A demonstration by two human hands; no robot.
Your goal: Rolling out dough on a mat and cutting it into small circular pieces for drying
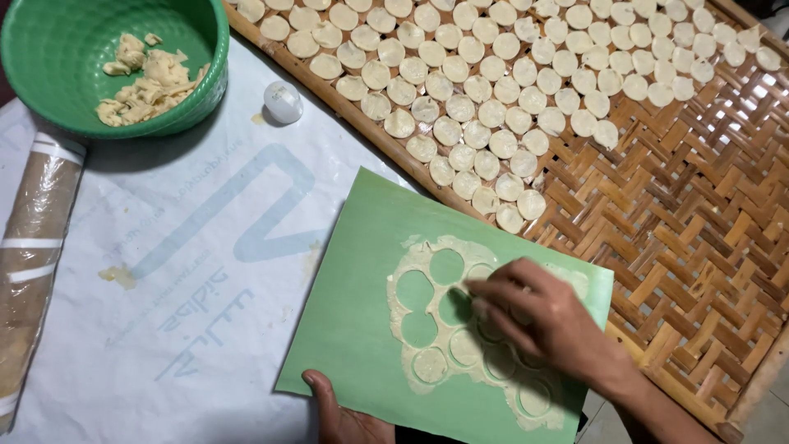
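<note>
— While my right hand (pixel 538 316) lies on the dough sheet (pixel 477 329), where is that sheet?
— On the green board (pixel 362 271), with round holes cut through it. My fingertips (pixel 477 292) are bunched narrow, pinching at a cut disc; whether they have it gripped I cannot tell.
— And your left hand (pixel 341 415)?
— Thumb on the board's near edge, holding it.
— Around it?
— The board overlaps a woven bamboo tray (pixel 699 205) carrying rows of dough discs (pixel 485 90). Farther left, a green bowl (pixel 49 82) of dough scraps (pixel 148 78), a small white cap (pixel 283 102), a wrapped roller (pixel 29 247).
</note>
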